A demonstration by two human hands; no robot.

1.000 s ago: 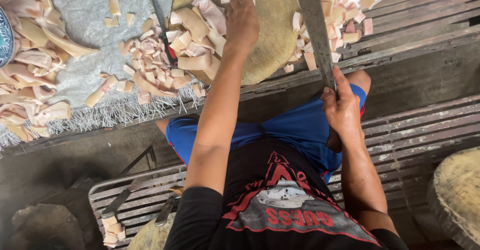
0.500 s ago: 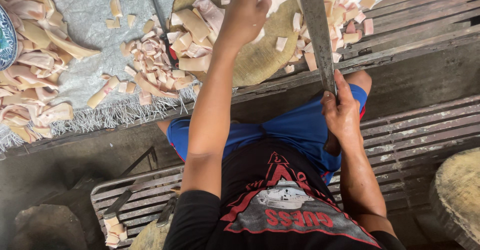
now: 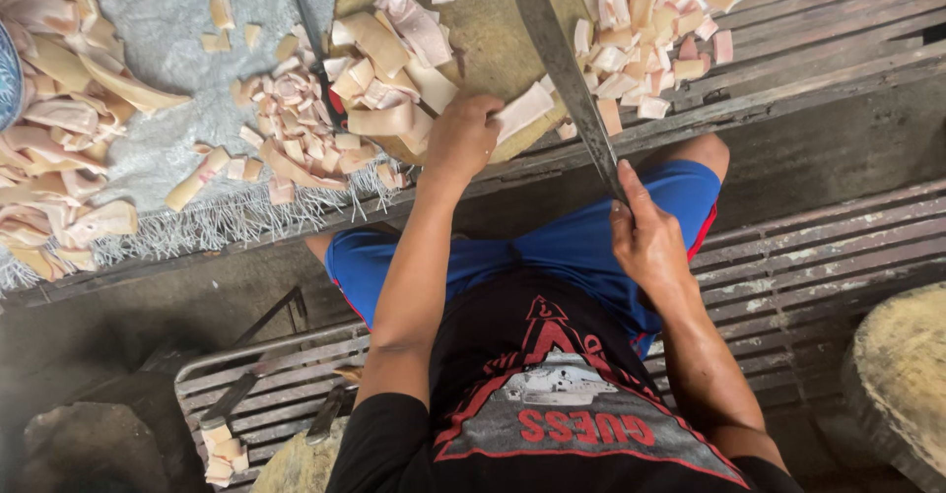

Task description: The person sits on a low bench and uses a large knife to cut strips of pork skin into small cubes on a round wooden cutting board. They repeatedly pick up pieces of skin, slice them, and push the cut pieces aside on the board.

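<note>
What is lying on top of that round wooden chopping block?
Pale strips of meat are piled on the round wooden chopping block. The left hand rests on one strip, covering the part beneath it.

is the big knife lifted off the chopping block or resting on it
Cannot tell for sure. The right hand grips the knife, whose blade slants across the round block, but this view does not show whether it touches.

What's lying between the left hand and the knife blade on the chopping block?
In the head view, one pale strip lies between the left hand and the knife blade.
</note>
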